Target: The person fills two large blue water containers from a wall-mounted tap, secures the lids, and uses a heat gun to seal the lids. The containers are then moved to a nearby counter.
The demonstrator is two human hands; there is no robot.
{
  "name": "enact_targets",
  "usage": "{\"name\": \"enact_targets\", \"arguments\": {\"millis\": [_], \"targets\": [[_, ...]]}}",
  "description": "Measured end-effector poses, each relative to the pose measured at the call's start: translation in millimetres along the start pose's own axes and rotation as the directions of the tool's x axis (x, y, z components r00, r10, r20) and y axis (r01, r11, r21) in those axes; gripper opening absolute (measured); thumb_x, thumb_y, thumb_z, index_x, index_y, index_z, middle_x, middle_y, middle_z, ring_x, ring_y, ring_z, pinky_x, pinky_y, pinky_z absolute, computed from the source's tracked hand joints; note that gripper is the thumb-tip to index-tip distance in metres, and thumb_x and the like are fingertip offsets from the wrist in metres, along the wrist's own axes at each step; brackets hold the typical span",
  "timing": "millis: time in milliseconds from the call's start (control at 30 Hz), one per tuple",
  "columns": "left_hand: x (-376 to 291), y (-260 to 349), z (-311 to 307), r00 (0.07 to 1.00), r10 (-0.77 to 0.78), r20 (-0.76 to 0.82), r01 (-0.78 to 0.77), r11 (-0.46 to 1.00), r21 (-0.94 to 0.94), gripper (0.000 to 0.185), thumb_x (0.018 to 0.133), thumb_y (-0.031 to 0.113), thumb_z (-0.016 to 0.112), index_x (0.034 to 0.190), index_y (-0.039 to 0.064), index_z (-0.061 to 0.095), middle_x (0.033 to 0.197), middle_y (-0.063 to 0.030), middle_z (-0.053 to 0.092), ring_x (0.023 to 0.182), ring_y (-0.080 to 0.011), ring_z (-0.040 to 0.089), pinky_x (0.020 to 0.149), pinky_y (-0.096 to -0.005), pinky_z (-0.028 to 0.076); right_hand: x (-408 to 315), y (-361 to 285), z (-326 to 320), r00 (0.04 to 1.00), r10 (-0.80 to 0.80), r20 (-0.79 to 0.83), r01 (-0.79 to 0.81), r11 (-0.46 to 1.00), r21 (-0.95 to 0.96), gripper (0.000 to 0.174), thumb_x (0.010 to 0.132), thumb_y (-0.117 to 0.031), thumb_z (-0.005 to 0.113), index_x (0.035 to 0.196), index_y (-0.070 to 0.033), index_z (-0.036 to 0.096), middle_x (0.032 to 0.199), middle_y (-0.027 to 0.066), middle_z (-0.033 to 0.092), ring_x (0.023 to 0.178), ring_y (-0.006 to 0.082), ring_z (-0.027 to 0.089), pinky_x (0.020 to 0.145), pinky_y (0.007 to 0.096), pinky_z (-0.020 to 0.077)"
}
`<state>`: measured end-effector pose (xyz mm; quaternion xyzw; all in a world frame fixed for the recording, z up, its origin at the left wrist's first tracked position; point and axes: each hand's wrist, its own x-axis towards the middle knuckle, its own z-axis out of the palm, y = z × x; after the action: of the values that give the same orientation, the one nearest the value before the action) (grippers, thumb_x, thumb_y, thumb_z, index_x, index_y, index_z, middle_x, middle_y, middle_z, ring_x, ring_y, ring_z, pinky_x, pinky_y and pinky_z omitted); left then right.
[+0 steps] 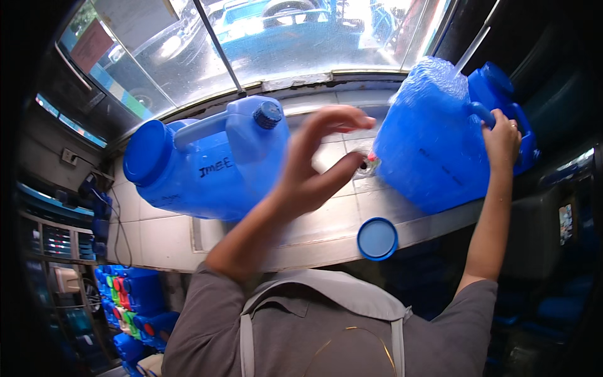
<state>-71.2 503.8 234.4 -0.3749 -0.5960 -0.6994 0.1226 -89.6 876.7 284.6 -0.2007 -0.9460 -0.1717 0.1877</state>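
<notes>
My right hand (503, 141) grips the handle (483, 114) of a blue plastic water jug (431, 155) at the right. Clear water bulges and spills over the top of that jug, below a thin pipe or stream (472, 49). My left hand (301, 176) is blurred and holds nothing, its thumb and fingers apart in a curve above the counter, between the two jugs. Left of it lies another blue jug (202, 160), with handwriting on its side, a wide blue cap (148, 151) and a small dark-blue cap (267, 115). A loose round blue lid (377, 238) rests at the counter's front edge.
A white tiled counter (160, 235) runs below a window (292, 52), with vehicles outside. Behind the right jug stands another blue container (492, 85). A drain hole (363, 165) shows mid-counter. A cable (120, 231) hangs at left; several stacked jugs (141, 292) stand below.
</notes>
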Motion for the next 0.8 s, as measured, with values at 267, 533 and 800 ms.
{"name": "enact_targets", "arguments": {"millis": [267,533,800], "targets": [[98.6,-300.1,66.7,0.725,-0.538,-0.431,0.510,0.839,-0.189,0.035,0.080,0.010,0.060,0.114,0.002,0.059,0.103,-0.0083,0.063,0.095,-0.0161,0.058,0.084,-0.0284,0.047,0.0,0.6,1.2,0.984,-0.080,-0.160,0.103,0.984,0.147,0.030,0.080,-0.025,0.072,0.102,-0.008,0.064,0.099,0.0115,0.069,0.096,0.0295,0.063,0.088,0.0403,0.0458],[186.3,-445.3,125.1,0.892,-0.401,0.206,0.243,0.812,0.530,0.080,0.067,0.031,0.073,0.141,0.019,0.044,0.147,-0.0087,0.040,0.132,-0.0283,0.043,0.106,-0.0433,0.039,5.1,4.4,15.5,0.978,-0.062,-0.199,0.094,0.983,0.157,0.028,0.075,-0.020,0.073,0.098,-0.007,0.063,0.098,0.0112,0.067,0.095,0.0310,0.061,0.088,0.0393,0.0441],[190.9,-490.7,160.2,0.920,-0.276,0.279,0.150,0.904,0.400,0.081,0.068,0.034,0.077,0.138,0.012,0.043,0.135,-0.0116,0.042,0.118,-0.0317,0.052,0.095,-0.0404,0.047,2.4,0.4,17.5,0.987,-0.015,-0.162,0.035,0.992,0.122,0.028,0.073,-0.016,0.072,0.098,-0.008,0.061,0.095,0.0097,0.065,0.094,0.0305,0.060,0.088,0.0412,0.0434]]}}
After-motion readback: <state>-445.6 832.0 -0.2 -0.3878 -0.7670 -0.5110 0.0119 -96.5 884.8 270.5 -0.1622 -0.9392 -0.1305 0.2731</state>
